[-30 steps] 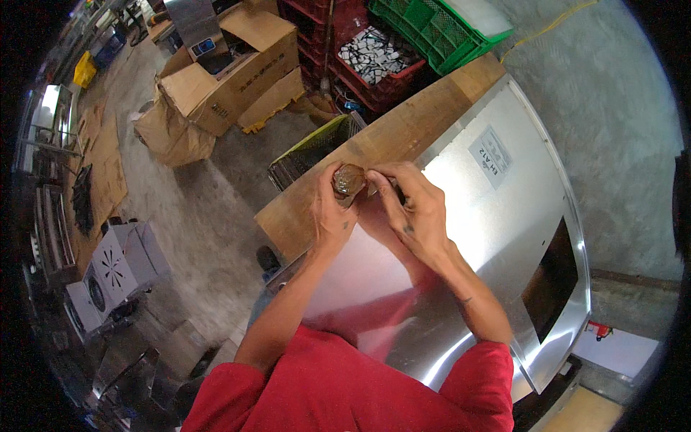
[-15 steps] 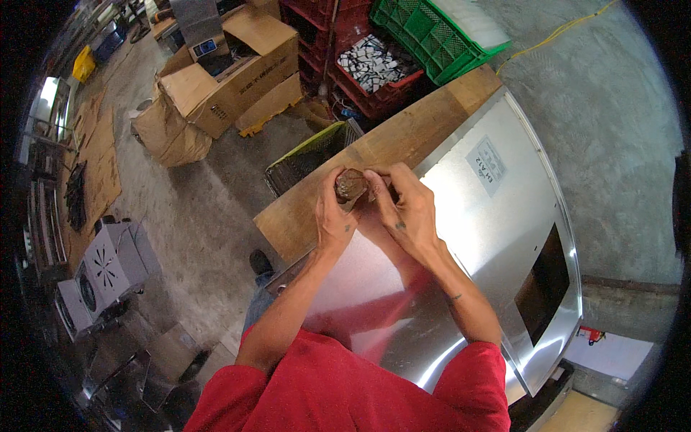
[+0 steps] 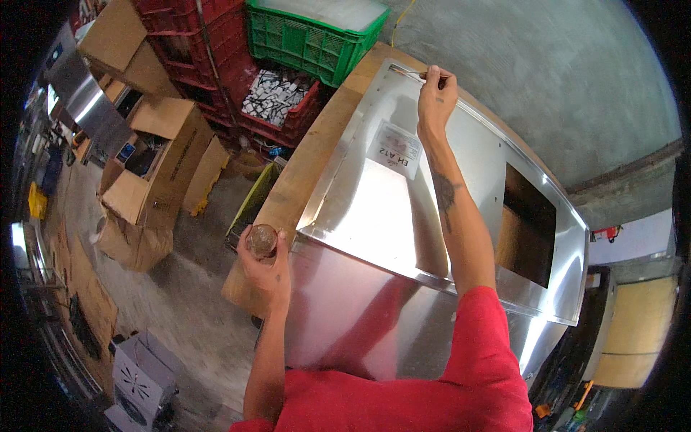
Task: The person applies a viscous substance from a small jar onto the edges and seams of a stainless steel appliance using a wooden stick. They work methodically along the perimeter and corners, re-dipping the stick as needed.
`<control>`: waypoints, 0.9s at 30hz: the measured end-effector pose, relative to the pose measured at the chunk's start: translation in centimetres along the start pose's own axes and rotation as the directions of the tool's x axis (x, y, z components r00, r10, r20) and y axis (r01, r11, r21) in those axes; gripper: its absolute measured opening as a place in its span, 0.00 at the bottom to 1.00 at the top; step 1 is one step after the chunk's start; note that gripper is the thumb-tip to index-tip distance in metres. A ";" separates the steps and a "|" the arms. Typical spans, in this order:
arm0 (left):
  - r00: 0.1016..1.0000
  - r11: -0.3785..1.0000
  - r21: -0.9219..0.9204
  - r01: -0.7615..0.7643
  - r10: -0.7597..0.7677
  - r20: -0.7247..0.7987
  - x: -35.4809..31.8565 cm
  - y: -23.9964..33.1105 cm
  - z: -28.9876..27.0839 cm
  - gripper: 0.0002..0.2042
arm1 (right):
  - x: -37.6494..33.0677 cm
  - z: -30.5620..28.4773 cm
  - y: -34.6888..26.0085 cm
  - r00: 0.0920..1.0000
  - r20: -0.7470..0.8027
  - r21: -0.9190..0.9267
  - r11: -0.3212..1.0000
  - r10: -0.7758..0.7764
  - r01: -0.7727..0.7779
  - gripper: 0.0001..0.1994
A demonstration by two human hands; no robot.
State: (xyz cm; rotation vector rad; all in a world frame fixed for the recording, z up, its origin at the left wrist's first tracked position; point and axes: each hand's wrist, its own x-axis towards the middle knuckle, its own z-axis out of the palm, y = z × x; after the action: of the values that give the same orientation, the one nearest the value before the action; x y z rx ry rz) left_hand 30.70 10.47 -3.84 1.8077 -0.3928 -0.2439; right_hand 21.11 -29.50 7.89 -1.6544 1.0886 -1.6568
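Observation:
A large shiny steel panel (image 3: 374,216) with a rectangular cutout lies on a wooden table (image 3: 302,173). My left hand (image 3: 268,266) holds a small round brown jar (image 3: 262,240) at the near left corner of the panel. My right hand (image 3: 435,97) is stretched out to the panel's far edge. It pinches a thin brush-like tool (image 3: 425,74) whose tip rests along that edge. A white label (image 3: 396,150) is stuck on the panel below my right hand.
Beyond the table stand a green crate (image 3: 309,39), red crates (image 3: 216,43) with one holding small metal parts (image 3: 273,97), and open cardboard boxes (image 3: 151,173). A yellow-green bin (image 3: 252,201) sits by the table's left side. A grey concrete wall (image 3: 547,79) runs at right.
My hands were together over the jar at the table's left edge. My right hand has since reached out to the panel's far edge with the tool, while the left keeps the jar.

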 end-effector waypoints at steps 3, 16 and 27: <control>1.000 0.999 0.029 0.029 -0.029 0.008 -0.2 1.0 -0.2 0.34 | 2.2 1.3 4.7 0.993 -0.114 -0.038 0.999 0.022 -0.026 0.16; 0.999 0.966 0.258 0.013 -0.003 -0.039 -0.3 1.2 -1.0 0.32 | 1.2 3.5 7.6 0.997 -0.005 -0.127 0.989 0.077 -0.077 0.17; 0.998 0.968 0.246 -0.054 0.061 -0.021 -0.2 1.0 -1.1 0.31 | 1.3 3.5 7.3 0.999 0.027 -0.156 0.988 0.024 -0.019 0.14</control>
State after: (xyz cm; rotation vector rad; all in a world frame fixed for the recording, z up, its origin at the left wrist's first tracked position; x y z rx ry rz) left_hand 30.79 11.28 -2.60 2.0367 -0.4710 -0.1327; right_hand 23.27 -34.97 2.15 -1.7510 1.2447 -1.5641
